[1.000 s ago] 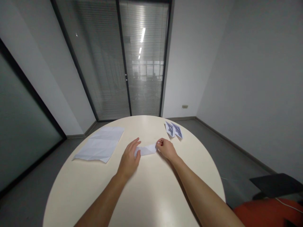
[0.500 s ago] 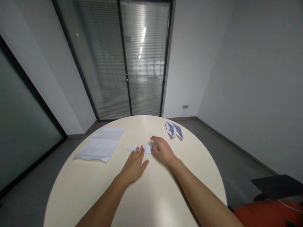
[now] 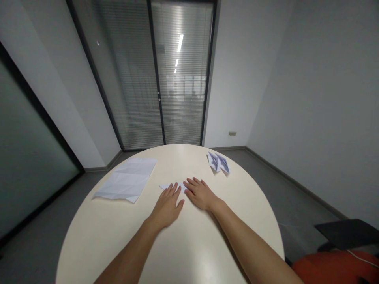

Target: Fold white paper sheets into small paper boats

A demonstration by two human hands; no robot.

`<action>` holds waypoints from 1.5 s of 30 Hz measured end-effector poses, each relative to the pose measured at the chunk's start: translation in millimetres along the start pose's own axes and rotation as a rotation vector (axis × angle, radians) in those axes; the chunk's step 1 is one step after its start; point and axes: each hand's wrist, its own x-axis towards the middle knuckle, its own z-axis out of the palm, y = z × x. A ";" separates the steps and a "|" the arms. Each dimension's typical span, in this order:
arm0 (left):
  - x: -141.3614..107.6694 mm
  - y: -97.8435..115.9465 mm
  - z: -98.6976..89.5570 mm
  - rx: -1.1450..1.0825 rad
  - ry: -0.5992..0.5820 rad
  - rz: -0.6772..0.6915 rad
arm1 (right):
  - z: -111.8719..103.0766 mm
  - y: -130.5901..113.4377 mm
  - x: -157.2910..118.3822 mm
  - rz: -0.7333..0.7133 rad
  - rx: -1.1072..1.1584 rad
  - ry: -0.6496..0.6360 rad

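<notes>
A small folded white paper (image 3: 182, 187) lies flat near the middle of the round table, mostly covered by both hands. My left hand (image 3: 167, 206) rests on its left part, palm down with the fingers spread. Over its right end lies my right hand (image 3: 200, 193), also palm down, fingers apart. A pointed tip of the paper shows left of my left fingertips. How much paper is beneath the hands is hidden.
On the cream table (image 3: 189, 252), a large creased white sheet (image 3: 127, 179) lies at the left. Two folded paper pieces (image 3: 218, 163) sit at the back right. A red and black chair (image 3: 334, 266) stands at the lower right, beyond the table's edge.
My right hand has moved a little left and down onto the paper's right end, its fingers now flatter. My left hand has hardly moved.
</notes>
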 end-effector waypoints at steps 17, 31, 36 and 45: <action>1.9 0.4 -7.0 -0.022 0.190 -0.073 | -2.4 11.9 2.9 -0.020 0.026 0.193; 4.1 -1.5 -7.6 -0.063 0.249 -0.101 | -8.2 12.0 1.8 -0.051 0.102 0.198; 3.5 -1.8 -8.6 -0.038 0.267 -0.116 | -13.9 9.2 1.5 -0.031 0.166 0.179; 4.4 -4.6 -13.8 -0.018 0.357 -0.090 | -24.3 20.2 -1.1 -0.127 0.309 0.216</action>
